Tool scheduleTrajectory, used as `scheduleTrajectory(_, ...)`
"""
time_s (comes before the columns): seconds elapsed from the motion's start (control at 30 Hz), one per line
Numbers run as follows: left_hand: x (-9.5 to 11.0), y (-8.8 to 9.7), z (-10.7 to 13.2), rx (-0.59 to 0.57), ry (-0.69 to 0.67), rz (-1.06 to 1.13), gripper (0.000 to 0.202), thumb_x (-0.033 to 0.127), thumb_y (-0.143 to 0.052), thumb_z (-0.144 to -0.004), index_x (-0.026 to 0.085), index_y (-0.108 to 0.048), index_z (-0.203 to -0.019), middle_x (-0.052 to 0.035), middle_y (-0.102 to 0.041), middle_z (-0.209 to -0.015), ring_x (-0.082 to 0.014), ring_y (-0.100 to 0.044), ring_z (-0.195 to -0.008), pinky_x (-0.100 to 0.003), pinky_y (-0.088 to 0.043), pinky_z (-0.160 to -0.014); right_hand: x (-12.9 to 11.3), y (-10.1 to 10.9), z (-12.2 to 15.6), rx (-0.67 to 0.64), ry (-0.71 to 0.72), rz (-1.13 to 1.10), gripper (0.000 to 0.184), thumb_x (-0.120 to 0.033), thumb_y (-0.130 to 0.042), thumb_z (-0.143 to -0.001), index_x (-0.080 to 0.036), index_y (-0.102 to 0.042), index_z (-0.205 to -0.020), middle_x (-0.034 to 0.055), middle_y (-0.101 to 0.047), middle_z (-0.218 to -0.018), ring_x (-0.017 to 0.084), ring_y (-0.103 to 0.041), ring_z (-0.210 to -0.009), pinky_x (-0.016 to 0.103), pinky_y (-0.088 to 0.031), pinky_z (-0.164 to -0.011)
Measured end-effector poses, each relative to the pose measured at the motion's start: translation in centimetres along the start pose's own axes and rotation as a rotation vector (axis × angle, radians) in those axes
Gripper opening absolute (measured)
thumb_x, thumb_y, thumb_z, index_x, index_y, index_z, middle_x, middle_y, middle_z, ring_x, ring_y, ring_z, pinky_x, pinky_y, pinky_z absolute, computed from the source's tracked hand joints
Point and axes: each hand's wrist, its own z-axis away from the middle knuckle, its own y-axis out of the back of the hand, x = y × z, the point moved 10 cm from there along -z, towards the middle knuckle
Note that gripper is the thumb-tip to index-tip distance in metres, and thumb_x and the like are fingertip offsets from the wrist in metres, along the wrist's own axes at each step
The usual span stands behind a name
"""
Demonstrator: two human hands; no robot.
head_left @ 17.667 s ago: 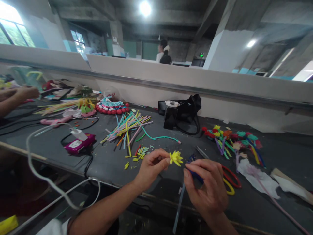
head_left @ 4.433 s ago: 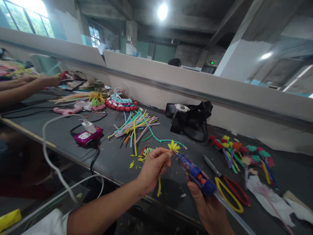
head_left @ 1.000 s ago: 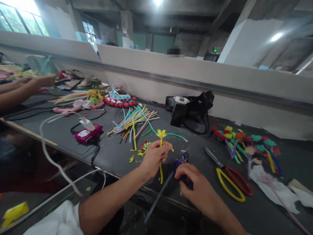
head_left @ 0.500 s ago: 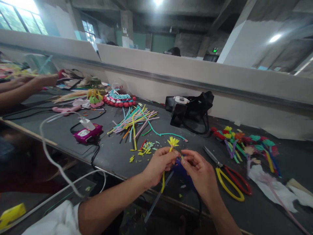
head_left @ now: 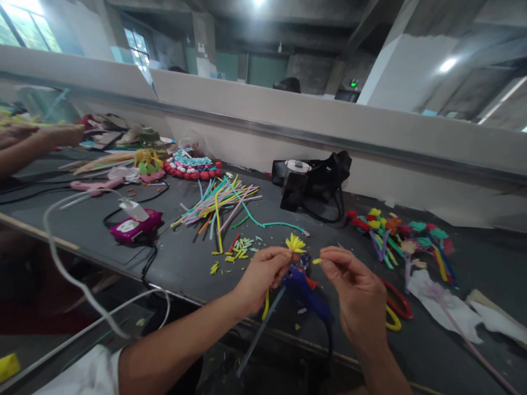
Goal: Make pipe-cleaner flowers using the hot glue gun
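Closed around a yellow flower point(head_left: 295, 243) with a yellow stem is my left hand point(head_left: 267, 274); the stem shows again below the fingers. My right hand point(head_left: 356, 282) pinches a small yellow piece point(head_left: 317, 261) between thumb and fingertips, a little right of the flower and apart from it. Between and below my hands lies a blue glue gun point(head_left: 307, 293) with a clear glue stick point(head_left: 261, 332) sticking out toward me. Scissors with red and yellow handles point(head_left: 397, 307) are partly hidden behind my right hand. Cut yellow and pale green bits point(head_left: 242, 249) lie left of the flower.
Colourful pipe cleaners point(head_left: 218, 206) lie in a heap mid-table. A purple power socket point(head_left: 135, 226) with white cable stands left, a black bag point(head_left: 329, 181) at the back, finished flowers point(head_left: 403, 233) at right. Another person's hands point(head_left: 53, 134) work at far left.
My right hand has moved away from the flower to the right, with a yellow piece in its fingertips. The glue gun between my hands shows more. The whole view has shifted slightly.
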Motion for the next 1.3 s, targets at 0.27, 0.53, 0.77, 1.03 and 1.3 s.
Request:
scheduleTrajectory(0.27, -0.3, -0.7, 0.3, 0.005, -0.028, -0.027, 0.026, 0.04, -0.069, -0.074, 0.014, -0.07, -0.072, 0.0073, -0.036, -0.047, -0.0062, -0.025, -0.044, -0.024, -0.014, -0.043, -2.6, -0.7, 0.5, 0.0, 0.226, 0.356, 0.012, -0.037, -0.066, -0.084, -0.026, -0.072, -0.087, 0.0034, -0.064, -0.108, 0.02, -0.059, -0.098, 0.037, -0.046, -0.086)
scheduleTrajectory(0.53, -0.1, -0.9, 0.6, 0.017, -0.079, -0.068, 0.026, 0.04, -0.07, -0.072, 0.014, -0.074, -0.069, 0.0038, -0.047, -0.051, -0.0062, -0.028, -0.047, -0.022, -0.021, -0.047, -3.6, -1.4, 0.7, 0.016, 0.353, 0.446, 0.012, -0.034, -0.064, -0.087, -0.024, -0.07, -0.085, 0.004, -0.063, -0.102, 0.02, -0.057, -0.1, 0.036, -0.045, -0.087)
scheduleTrajectory(0.77, 0.7, -1.0, 0.7, 0.019, -0.142, -0.12, 0.022, 0.036, -0.069, -0.073, 0.016, -0.075, -0.068, -0.0004, -0.06, -0.058, -0.0102, -0.045, -0.055, -0.021, -0.031, -0.052, -3.4, -1.4, 0.8, 0.033, 0.364, 0.486, 0.016, -0.037, -0.062, -0.088, -0.024, -0.07, -0.086, 0.005, -0.062, -0.101, 0.021, -0.056, -0.102, 0.038, -0.045, -0.089)
scheduleTrajectory(1.03, 1.2, -1.1, 0.8, 0.001, -0.196, -0.181, 0.02, 0.034, -0.067, -0.075, 0.016, -0.077, -0.071, -0.003, -0.069, -0.068, -0.0142, -0.054, -0.064, -0.023, -0.039, -0.06, -3.9, -1.9, 1.2, 0.038, 0.431, 0.521, 0.013, -0.034, -0.062, -0.089, -0.023, -0.069, -0.086, 0.0046, -0.062, -0.098, 0.021, -0.055, -0.099, 0.038, -0.045, -0.087)
scheduleTrajectory(1.3, 1.3, -0.9, 0.7, 0.002, -0.235, -0.232, 0.019, 0.029, -0.065, -0.077, 0.016, -0.076, -0.071, -0.0019, -0.068, -0.066, -0.0131, -0.053, -0.062, -0.022, -0.04, -0.061, -4.6, -2.3, 1.6, 0.053, 0.525, 0.559, 0.005, -0.026, -0.063, -0.088, -0.022, -0.066, -0.086, 0.0036, -0.061, -0.093, 0.02, -0.055, -0.095, 0.04, -0.043, -0.089)
